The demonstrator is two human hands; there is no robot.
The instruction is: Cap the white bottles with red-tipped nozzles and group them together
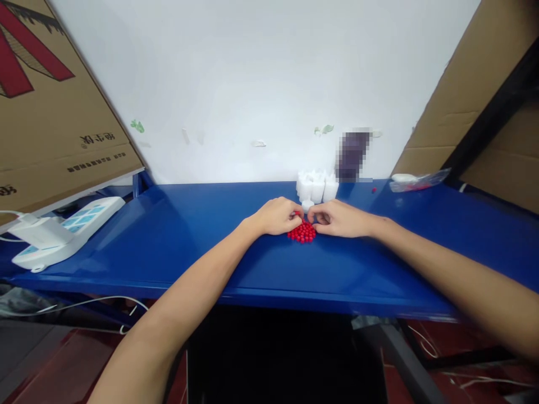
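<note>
Small red caps (302, 233) lie in a loose pile on the blue table. My left hand (278, 216) reaches over the pile's left side with its fingers curled together. Some red shows by those fingertips, but what they hold is hidden. From the right, my right hand (339, 219) bends over the edge of the pile, its thumb and index finger apart with a gap between them. Just beyond my fingertips is a small white piece (307, 205), its kind unclear. Several white plastic bottles (318, 186) stand in a cluster behind it.
A white power strip (86, 221) with a plugged-in charger (42, 231) lies at the left end of the blue table (189, 235). A clear plastic bag (421, 180) and a single red piece (374, 190) lie at the back right. Cardboard (54, 123) flanks the white wall (252, 84).
</note>
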